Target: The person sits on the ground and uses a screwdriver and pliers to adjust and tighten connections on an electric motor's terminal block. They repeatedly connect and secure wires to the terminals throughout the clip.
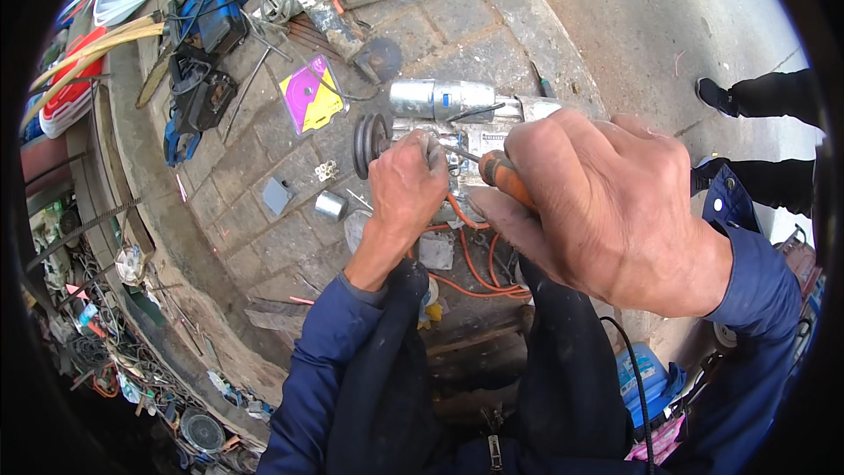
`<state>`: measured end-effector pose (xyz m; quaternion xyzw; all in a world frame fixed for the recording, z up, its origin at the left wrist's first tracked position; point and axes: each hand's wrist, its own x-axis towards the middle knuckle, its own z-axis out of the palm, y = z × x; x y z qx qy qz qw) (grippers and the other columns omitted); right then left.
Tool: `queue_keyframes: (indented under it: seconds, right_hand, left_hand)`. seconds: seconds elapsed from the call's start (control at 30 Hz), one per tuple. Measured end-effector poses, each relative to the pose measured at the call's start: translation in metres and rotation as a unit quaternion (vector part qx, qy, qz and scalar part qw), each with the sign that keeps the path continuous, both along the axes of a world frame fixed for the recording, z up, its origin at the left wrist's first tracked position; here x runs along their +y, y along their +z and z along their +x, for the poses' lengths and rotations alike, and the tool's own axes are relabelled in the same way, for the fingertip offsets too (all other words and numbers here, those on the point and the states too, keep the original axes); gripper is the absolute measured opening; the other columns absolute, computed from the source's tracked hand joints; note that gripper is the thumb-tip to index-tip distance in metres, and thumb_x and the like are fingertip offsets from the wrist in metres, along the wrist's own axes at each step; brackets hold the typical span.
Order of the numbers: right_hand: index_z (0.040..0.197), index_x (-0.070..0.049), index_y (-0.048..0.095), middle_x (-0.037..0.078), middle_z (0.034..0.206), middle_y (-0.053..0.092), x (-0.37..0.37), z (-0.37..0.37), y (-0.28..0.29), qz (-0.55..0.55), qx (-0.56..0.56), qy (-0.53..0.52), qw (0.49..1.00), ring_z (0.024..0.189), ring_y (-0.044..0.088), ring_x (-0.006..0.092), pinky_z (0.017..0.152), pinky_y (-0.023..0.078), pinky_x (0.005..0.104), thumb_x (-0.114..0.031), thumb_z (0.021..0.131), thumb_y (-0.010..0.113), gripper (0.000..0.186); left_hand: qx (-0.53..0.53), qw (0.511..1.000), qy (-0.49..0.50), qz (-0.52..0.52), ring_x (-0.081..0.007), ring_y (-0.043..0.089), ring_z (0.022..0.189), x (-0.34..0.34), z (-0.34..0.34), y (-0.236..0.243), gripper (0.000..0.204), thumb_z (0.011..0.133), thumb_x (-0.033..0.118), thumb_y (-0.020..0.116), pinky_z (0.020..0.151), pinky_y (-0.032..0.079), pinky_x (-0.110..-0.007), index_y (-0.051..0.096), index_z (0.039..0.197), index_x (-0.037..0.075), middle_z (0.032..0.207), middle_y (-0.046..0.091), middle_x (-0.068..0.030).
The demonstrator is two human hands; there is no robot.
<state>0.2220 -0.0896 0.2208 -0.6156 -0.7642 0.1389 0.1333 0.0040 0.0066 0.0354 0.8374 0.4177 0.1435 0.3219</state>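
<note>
My right hand (615,220) is closed around the orange and black handle of a screwdriver (505,179). Its thin shaft points left, toward the fingertips of my left hand (406,183). Those fingers are curled together against the near side of a silver-grey motor (482,139); whatever they pinch is hidden. A dark grooved pulley (362,146) sits at the motor's left end, just beyond my left knuckles. Along the far side of the motor lies a shiny metal cylinder (440,98). My right hand covers the motor's right part.
A pink and yellow disc package (309,98), a metal cup-like cylinder (331,205) and a grey plate (277,196) lie left on the paving. An orange cord (479,286) loops near my knees. Power tools (207,79) are far left. Another person's legs (774,98) show right.
</note>
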Motion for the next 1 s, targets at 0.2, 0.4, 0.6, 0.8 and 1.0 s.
queue_keyframes:
  seconds: [0.2,0.4,0.6,0.8,1.0]
  right_hand:
    - [0.128,0.001,0.061,0.011,0.091,0.066,0.006,-0.003,-0.013,0.12,0.044,-0.012,0.992,0.064,0.063,0.0304,0.057,0.049,0.0397,-0.016,0.082,0.094,0.059]
    - [0.124,0.0,0.062,0.013,0.092,0.062,0.001,0.001,-0.006,0.049,0.049,-0.015,0.997,0.066,0.061,0.0303,0.059,0.047,0.04,-0.012,0.082,0.093,0.053]
    - [0.12,-0.001,0.061,0.012,0.088,0.061,0.001,-0.005,-0.005,0.039,0.026,-0.014,0.999,0.069,0.065,0.0316,0.062,0.051,0.0413,-0.016,0.085,0.093,0.051]
    - [0.116,-0.001,0.062,0.015,0.091,0.058,0.008,-0.004,-0.003,0.044,0.102,-0.022,0.994,0.076,0.065,0.0321,0.065,0.05,0.0427,-0.007,0.081,0.09,0.046]
    - [0.115,-0.002,0.064,0.015,0.091,0.054,0.009,-0.002,-0.008,0.064,0.079,-0.011,0.995,0.071,0.056,0.0335,0.063,0.043,0.043,0.0,0.078,0.086,0.043]
  left_hand:
    - [0.015,1.0,-0.007,0.007,-0.0482,0.073,0.082,0.0,0.0,-0.001,0.013,0.09,0.009,0.076,0.071,0.057,-0.056,0.067,0.09,0.0,0.087,0.074,-0.0233]
    - [0.039,0.999,0.012,0.007,-0.049,0.073,0.082,0.0,0.002,-0.004,0.014,0.091,0.009,0.076,0.071,0.056,-0.057,0.065,0.089,0.0,0.087,0.073,-0.0239]
    - [0.004,1.0,-0.006,0.009,-0.0491,0.073,0.082,0.0,-0.001,-0.007,0.012,0.091,0.008,0.075,0.072,0.057,-0.057,0.066,0.09,0.0,0.088,0.074,-0.0239]
    - [0.003,1.0,0.011,0.012,-0.0484,0.074,0.083,-0.001,-0.001,-0.008,0.011,0.091,0.008,0.075,0.072,0.058,-0.056,0.068,0.091,0.0,0.089,0.075,-0.0233]
    - [0.029,1.0,0.003,0.002,-0.0485,0.074,0.083,-0.001,-0.001,-0.005,0.01,0.092,0.009,0.074,0.073,0.058,-0.056,0.07,0.093,0.0,0.09,0.075,-0.0236]
